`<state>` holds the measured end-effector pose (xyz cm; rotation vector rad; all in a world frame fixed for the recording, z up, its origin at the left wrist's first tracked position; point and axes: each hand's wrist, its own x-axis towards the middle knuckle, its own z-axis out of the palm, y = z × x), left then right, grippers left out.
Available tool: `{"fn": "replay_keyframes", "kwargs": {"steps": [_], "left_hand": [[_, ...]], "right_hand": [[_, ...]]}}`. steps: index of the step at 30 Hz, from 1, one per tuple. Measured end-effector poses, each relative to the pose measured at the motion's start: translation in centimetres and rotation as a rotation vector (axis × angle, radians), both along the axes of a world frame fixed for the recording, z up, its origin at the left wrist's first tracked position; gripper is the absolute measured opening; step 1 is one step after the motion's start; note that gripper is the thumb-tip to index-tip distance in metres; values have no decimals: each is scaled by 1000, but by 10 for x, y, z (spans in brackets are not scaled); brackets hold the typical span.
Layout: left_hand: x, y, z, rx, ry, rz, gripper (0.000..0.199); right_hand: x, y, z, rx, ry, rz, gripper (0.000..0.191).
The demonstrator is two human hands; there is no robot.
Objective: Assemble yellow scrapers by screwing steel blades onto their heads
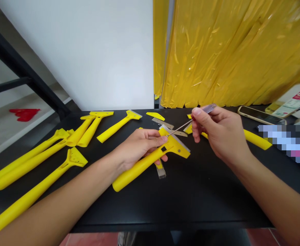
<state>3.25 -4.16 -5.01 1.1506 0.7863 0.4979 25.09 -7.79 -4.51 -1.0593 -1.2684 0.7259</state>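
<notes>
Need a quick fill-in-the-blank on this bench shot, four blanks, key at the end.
1. The left grip holds a scraper coloured ____.
2. The screwdriver is in the ____ grip.
3. Of the left grip's digits, the one nearest the screwdriver's tip is the ____.
4. The table top is ____ in colour.

Missing words: yellow; right; thumb; black.

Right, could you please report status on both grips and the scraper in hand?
Left grip closed around yellow scraper. Right grip holds screwdriver, tip at scraper head. Left thumb close beside tip; loose metal strips just beyond.
</notes>
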Motion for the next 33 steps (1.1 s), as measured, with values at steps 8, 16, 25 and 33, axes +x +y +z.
{"fn": "replay_keyframes", "kwargs": {"steps": [8, 16, 25, 33], "left_hand": [[2, -1, 3, -47, 36, 60, 20], [2, -2, 8, -45, 28, 82, 20], [4, -4, 8, 43, 85, 123, 13], [1, -3, 11, 209, 66, 227, 10]], "right_hand": [[-8, -11, 3, 138, -106, -52, 17], [-8, -22, 1, 266, -305, -117, 9], [-5, -28, 5, 425, -610, -122, 2], [-5, -29, 10, 451, -716, -180, 8]]}}
